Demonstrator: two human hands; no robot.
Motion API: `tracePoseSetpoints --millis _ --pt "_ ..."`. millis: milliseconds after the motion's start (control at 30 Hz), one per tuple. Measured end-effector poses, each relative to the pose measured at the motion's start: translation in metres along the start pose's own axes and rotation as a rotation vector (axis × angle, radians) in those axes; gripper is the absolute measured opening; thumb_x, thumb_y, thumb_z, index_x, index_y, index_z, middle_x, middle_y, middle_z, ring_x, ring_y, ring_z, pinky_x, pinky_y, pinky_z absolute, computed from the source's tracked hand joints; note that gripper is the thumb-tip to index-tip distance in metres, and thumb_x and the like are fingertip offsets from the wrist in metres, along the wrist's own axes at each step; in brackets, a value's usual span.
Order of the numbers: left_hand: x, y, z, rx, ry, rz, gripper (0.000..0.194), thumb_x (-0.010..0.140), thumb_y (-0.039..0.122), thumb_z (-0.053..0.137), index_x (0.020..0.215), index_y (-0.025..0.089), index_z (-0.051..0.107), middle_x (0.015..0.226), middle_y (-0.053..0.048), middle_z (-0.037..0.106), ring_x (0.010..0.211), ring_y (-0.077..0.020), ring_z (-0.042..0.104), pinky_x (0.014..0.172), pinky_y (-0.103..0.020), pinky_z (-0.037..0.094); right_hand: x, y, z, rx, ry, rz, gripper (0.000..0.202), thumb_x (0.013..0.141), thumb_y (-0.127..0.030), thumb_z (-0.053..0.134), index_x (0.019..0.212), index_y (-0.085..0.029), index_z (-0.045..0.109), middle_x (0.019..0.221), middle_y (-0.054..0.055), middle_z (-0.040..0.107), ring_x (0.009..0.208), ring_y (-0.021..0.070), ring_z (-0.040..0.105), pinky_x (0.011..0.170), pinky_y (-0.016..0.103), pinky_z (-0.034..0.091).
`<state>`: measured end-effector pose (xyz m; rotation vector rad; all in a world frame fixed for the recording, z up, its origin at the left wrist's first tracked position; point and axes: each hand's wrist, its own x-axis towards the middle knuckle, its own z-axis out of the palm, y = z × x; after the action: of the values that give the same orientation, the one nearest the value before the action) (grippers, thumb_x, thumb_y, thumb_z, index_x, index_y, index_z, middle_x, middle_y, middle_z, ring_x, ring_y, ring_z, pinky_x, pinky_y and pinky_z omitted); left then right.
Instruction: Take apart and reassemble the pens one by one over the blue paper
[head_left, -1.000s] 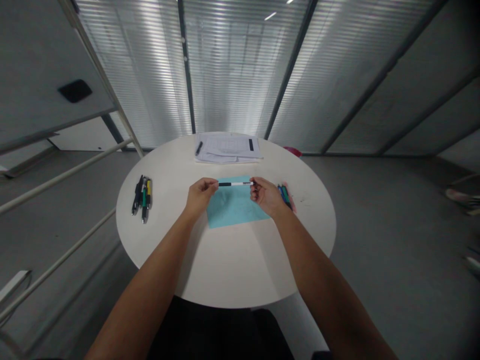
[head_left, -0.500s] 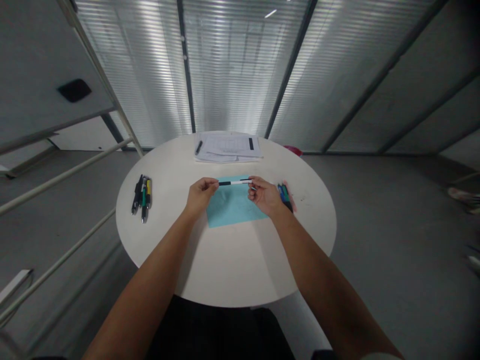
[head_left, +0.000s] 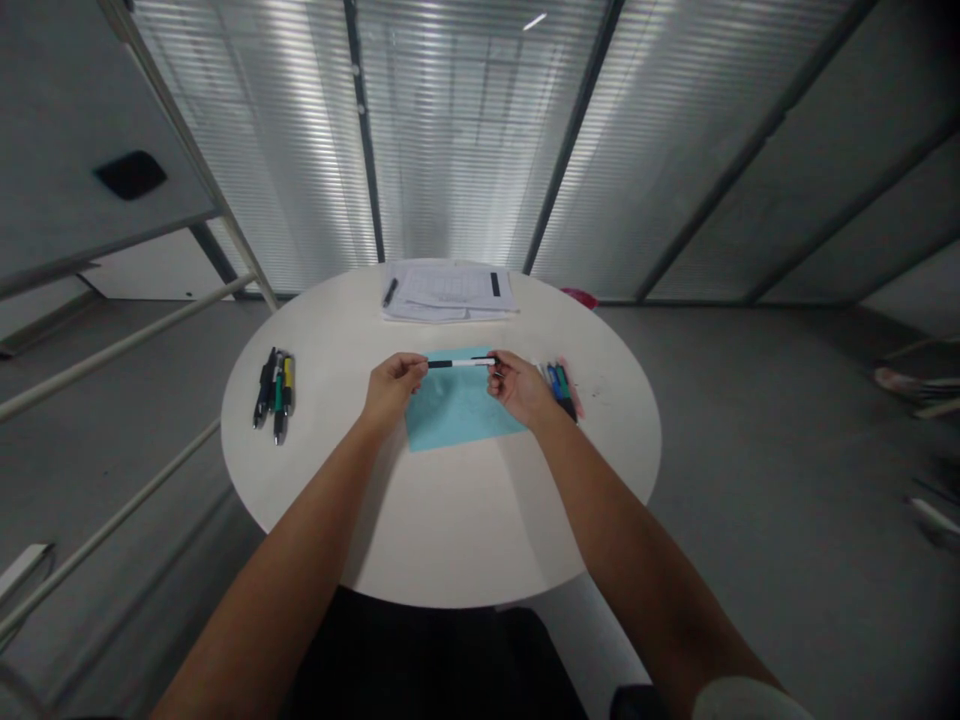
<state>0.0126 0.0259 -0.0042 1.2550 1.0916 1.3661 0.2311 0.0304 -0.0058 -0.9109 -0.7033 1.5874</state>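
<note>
A black-and-white pen (head_left: 461, 363) is held level between my two hands, above a light blue sheet of paper (head_left: 461, 412). My left hand (head_left: 393, 388) pinches its black end between thumb and fingers. At the other end, the fingers of my right hand (head_left: 519, 386) are closed around the white part with the clip. Beside my right hand lie several pens (head_left: 561, 386) with blue, green and pink among them, partly covered by that hand and wrist.
On the round white table (head_left: 465, 550), a bunch of pens (head_left: 276, 392) in black, green and yellow lies at the left. Printed papers (head_left: 450, 291) are stacked at the far edge with a black pen (head_left: 390, 292) on them. Metal rails (head_left: 127, 332) stand to the left.
The whole view has shifted slightly, so the table and hands appear a little further left. Both hands keep hold of the pen; more of its white clip end shows now.
</note>
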Motion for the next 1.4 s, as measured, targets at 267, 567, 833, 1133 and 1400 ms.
tracePoseSetpoints --millis 267,567,833,1133,1400 --pt "0.0006 -0.0005 -0.0003 0.006 0.007 -0.014 0.022 0.068 0.035 0.07 0.079 0.016 0.068 0.062 0.001 0.057 0.054 -0.0092 0.047 0.054 -0.024 0.037 -0.0006 0.0001 -0.0007 0.003 -0.017 -0.02 0.013 0.072 -0.026 0.066 0.083 -0.019 0.062 0.061 -0.004 0.055 0.049 0.0074 0.047 0.044 0.02 0.035" --pt "0.0018 -0.0051 -0.0015 -0.052 0.012 -0.015 0.022 0.067 0.033 0.072 0.08 0.016 0.068 0.064 0.001 0.058 0.054 -0.0088 0.048 0.053 -0.024 0.037 -0.0034 -0.0011 0.0004 -0.006 -0.043 -0.042 0.021 0.066 -0.024 0.071 0.083 -0.019 0.061 0.061 -0.004 0.056 0.044 0.0056 0.044 0.036 0.018 0.023" --pt "0.0022 -0.0043 -0.0016 -0.105 0.01 -0.043 0.023 0.066 0.031 0.073 0.083 0.016 0.067 0.064 0.001 0.056 0.053 -0.0085 0.048 0.053 -0.023 0.038 -0.0016 -0.0008 0.0002 -0.048 -0.048 -0.048 0.022 0.067 -0.029 0.073 0.082 -0.018 0.061 0.05 -0.006 0.049 0.038 0.0037 0.035 0.034 0.016 0.017" --pt "0.0015 -0.0031 -0.0025 -0.069 -0.016 -0.02 0.025 0.071 0.039 0.07 0.08 0.016 0.068 0.072 -0.002 0.061 0.055 -0.0081 0.048 0.053 -0.023 0.038 -0.0067 -0.0043 0.0029 -0.009 -0.037 -0.062 0.025 0.069 -0.035 0.074 0.081 -0.017 0.061 0.052 -0.006 0.048 0.039 0.0035 0.038 0.034 0.016 0.019" --pt "0.0018 -0.0023 -0.0033 -0.098 -0.026 -0.039 0.021 0.067 0.033 0.072 0.079 0.017 0.067 0.069 0.0 0.059 0.053 -0.0083 0.048 0.051 -0.023 0.038 -0.0087 -0.0053 0.0023 0.029 -0.082 -0.028 0.018 0.073 -0.03 0.07 0.082 -0.018 0.061 0.043 -0.01 0.033 0.035 0.0035 0.025 0.034 0.017 0.019"
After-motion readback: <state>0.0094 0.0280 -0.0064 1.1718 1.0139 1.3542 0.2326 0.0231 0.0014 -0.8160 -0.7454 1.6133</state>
